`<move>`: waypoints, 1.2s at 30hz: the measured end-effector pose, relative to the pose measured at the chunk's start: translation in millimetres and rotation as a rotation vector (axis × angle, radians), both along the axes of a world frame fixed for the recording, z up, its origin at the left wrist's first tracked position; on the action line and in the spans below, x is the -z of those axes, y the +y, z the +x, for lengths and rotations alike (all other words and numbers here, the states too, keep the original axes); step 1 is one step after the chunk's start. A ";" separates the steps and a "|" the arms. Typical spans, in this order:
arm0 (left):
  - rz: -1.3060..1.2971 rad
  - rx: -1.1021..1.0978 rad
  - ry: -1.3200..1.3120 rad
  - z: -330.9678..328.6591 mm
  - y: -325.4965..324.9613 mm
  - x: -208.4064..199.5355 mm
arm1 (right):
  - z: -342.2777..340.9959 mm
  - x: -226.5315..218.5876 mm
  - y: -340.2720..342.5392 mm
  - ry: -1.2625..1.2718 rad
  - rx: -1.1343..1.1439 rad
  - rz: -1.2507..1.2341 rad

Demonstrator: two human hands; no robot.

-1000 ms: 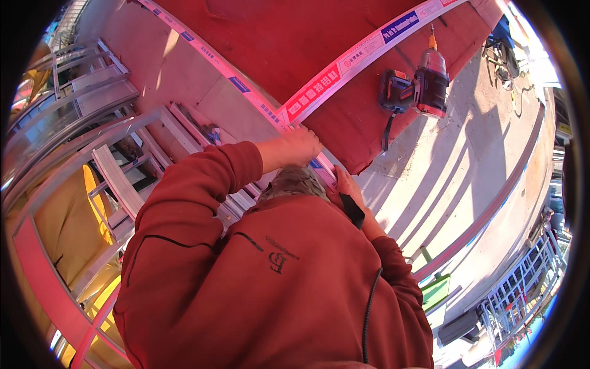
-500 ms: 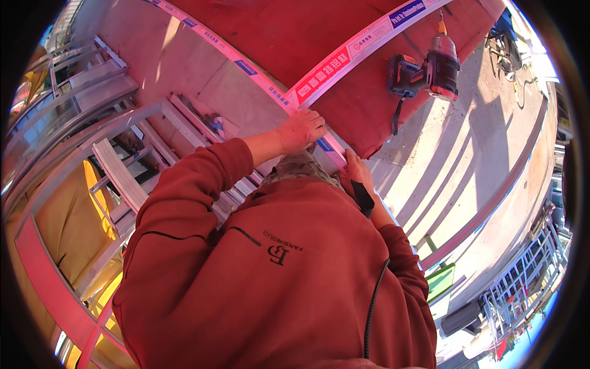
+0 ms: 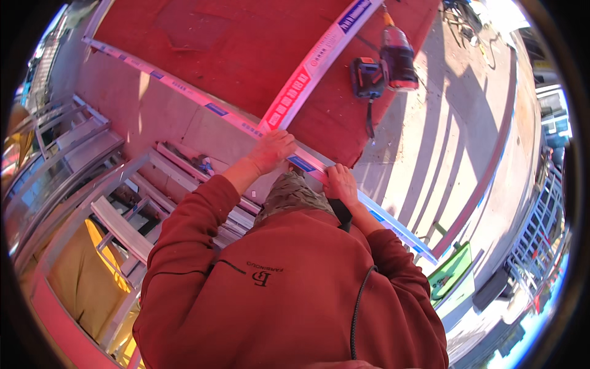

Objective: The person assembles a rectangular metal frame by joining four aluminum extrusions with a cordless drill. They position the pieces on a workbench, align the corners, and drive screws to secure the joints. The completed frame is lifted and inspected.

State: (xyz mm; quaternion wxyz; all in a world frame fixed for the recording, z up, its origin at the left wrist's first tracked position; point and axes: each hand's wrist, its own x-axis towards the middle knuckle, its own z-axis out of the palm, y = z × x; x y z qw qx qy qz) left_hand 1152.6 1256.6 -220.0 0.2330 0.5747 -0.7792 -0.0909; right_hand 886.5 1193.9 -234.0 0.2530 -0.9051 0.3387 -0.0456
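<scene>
A long metal profile (image 3: 184,88) in printed white and blue film runs slantwise across the front edge of a red-covered work surface (image 3: 203,43). Its near end (image 3: 402,229) juts past my right side. A second wrapped profile (image 3: 316,61) meets it in a T. Just beside that joint, my left hand (image 3: 275,150) is closed over the long profile, fingers on top. Farther along the same bar, my right hand (image 3: 342,183) grips it too, with the fingers curled over the edge. What lies under both palms is hidden.
A cordless drill (image 3: 398,58) lies on the red surface, right of the T. Metal frames (image 3: 117,227) are stacked at left, over yellow cloth (image 3: 83,261). A green panel (image 3: 452,277) stands at lower right, near a metal rack (image 3: 538,227). Cables (image 3: 464,21) lie at far right.
The view has shifted, so the drill and T joint appear farther left, and more of the long profile shows at both ends. Both hands stay on the profile.
</scene>
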 end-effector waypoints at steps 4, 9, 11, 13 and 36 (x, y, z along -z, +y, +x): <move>0.064 -0.051 -0.004 -9.7 1.1 -15.4 | -16.6 -2.4 -2.9 0.004 -0.035 -0.100; 0.151 -0.028 -0.065 -25.9 -2.6 -15.9 | -125.1 -49.0 12.6 -0.129 0.304 0.003; 0.146 0.007 -0.089 -45.4 -8.5 -23.5 | -187.1 -55.2 21.9 -0.141 0.591 -0.085; 0.112 0.021 -0.121 -76.4 -8.4 -37.2 | -263.3 -55.3 34.5 -0.124 0.902 -0.247; 0.399 0.544 0.067 -470.1 -71.7 -31.8 | -546.7 -17.1 55.6 -0.211 1.537 -0.418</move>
